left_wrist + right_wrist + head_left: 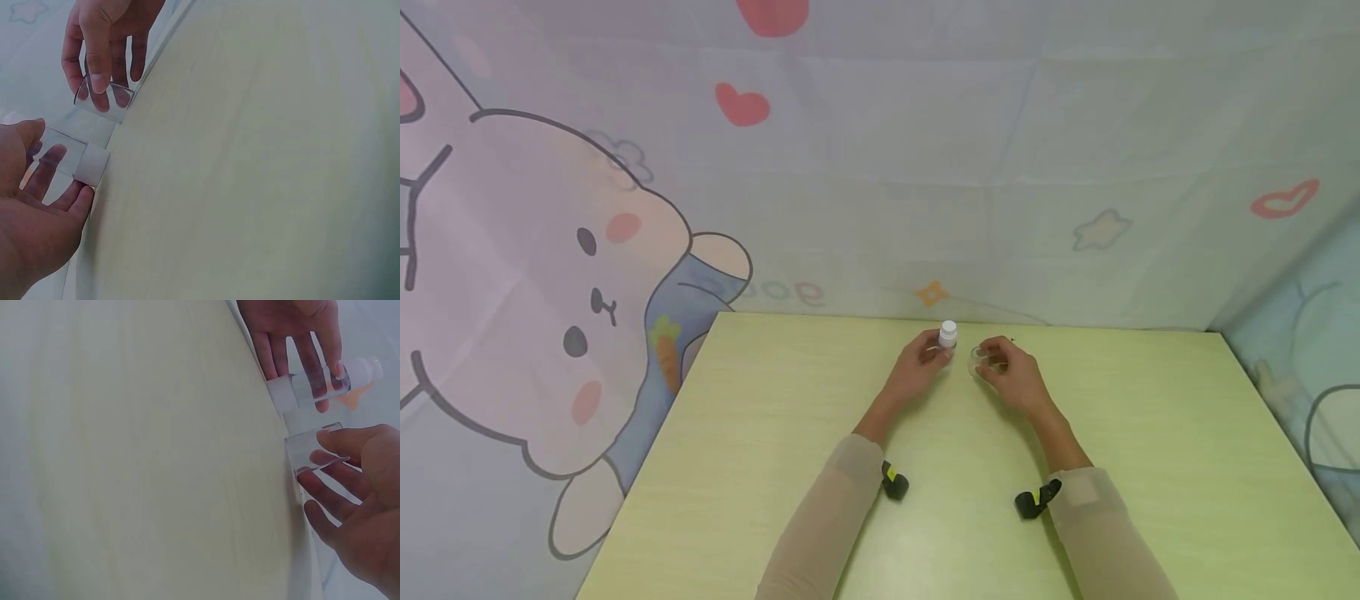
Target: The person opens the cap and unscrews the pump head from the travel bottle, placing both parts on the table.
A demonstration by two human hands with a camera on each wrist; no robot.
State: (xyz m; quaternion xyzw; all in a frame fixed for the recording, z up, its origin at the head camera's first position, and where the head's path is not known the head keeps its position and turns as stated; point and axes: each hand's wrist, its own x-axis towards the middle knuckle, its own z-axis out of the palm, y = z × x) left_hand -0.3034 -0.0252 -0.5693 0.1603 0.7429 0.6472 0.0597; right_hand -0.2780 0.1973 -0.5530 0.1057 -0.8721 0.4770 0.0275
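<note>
A pale cloth backdrop (880, 167) printed with a large rabbit and hearts hangs behind a light yellow-green table (700, 467). A person's arms, in beige sleeves, reach across it toward the far edge, a small black camera (895, 483) at the left wrist and another at the right. The left hand (917, 367) grips a small bottle (948, 337), thumb on one side and fingers on the other. The right hand (1015, 375) pinches a clear cup-like piece (303, 450) between thumb and fingers. Both things are near the middle of the table's far edge, side by side with a narrow gap, not touching each other. The bottle is upright, taller than the clear piece, with a see-through middle and a white band (283, 395) round its lower end; whether either thing rests on the table, I cannot tell. As for progress, the work looks partway through: both things are in hand, but neither has been let go and they are not joined. Smallest of all, the bottle's white cap (949, 327) is on, so any opening appears not yet done.
</note>
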